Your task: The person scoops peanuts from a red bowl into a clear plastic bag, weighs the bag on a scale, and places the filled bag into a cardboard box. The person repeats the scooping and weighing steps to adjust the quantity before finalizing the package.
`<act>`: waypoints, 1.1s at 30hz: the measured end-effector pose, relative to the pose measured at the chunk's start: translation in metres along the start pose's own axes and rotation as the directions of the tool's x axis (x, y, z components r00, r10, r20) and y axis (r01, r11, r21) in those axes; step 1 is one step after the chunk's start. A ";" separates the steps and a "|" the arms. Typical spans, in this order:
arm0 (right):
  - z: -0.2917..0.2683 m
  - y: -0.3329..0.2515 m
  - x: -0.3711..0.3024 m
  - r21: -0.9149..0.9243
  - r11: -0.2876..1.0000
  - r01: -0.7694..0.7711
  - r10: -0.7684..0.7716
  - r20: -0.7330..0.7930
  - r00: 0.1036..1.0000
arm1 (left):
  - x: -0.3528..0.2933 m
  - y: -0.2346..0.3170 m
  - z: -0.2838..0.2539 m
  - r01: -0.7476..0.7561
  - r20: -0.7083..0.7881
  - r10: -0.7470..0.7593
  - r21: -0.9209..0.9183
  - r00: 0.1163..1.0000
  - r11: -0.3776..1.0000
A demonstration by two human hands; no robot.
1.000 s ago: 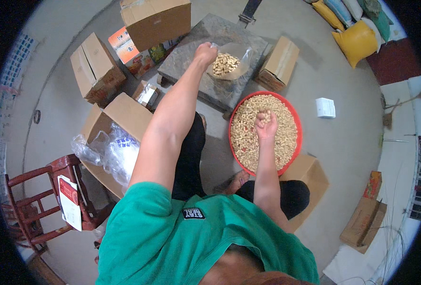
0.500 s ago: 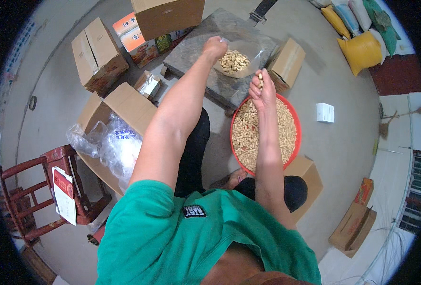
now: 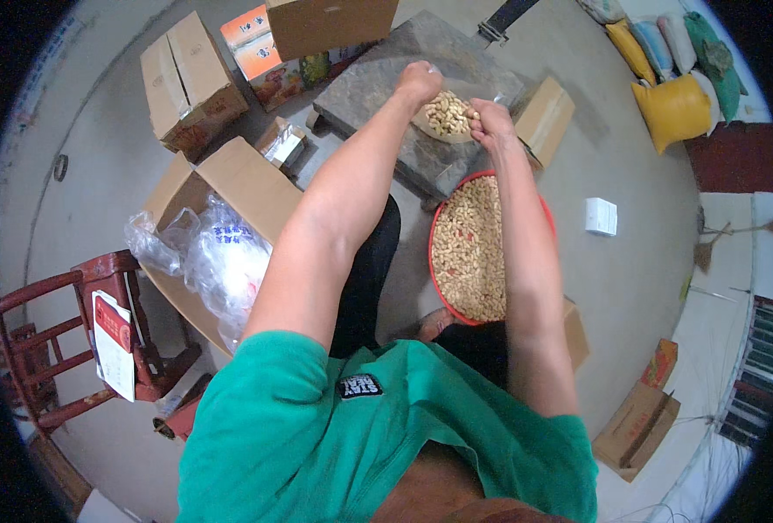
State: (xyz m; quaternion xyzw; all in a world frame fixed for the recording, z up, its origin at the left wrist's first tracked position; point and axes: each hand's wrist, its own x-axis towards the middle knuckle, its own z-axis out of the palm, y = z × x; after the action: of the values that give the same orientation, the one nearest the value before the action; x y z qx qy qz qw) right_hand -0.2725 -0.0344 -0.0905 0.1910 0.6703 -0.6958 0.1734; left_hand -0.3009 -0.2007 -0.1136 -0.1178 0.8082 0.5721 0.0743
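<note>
My left hand (image 3: 420, 84) is closed on the edge of a clear plastic bag (image 3: 444, 135), which rests on a low grey platform (image 3: 365, 103). Unshelled peanuts (image 3: 447, 112) lie in the bag. At the bag's right side, my right hand (image 3: 493, 123) is closed with a peanut or two showing at its fingertips, over the bag's opening. Below it stands a red round basin (image 3: 433, 266) filled with many more peanuts (image 3: 469, 248), partly covered by my right forearm.
An open carton (image 3: 245, 179) of plastic bags (image 3: 221, 253) stands to my left, near a red wooden chair (image 3: 129, 283). Closed cartons (image 3: 190, 83) flank the platform, one (image 3: 545, 118) at its right. A white box (image 3: 601, 216) and full sacks (image 3: 676, 109) are farther right.
My right hand has moved from above the basin up to the bag, carrying peanuts. My left hand still grips the bag. The whole view has shifted slightly.
</note>
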 end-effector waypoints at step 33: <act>-0.085 0.018 -0.186 -0.076 0.990 0.119 -0.096 0.260 0.961 | -0.014 0.005 0.014 -0.071 0.011 0.070 0.217 0.997 0.974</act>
State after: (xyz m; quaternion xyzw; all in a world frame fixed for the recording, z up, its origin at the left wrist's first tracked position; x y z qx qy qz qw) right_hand -0.0996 0.0470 -0.0160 0.0549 0.6827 -0.6918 0.2287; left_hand -0.2885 -0.1845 -0.1103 -0.0794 0.8694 0.4829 0.0677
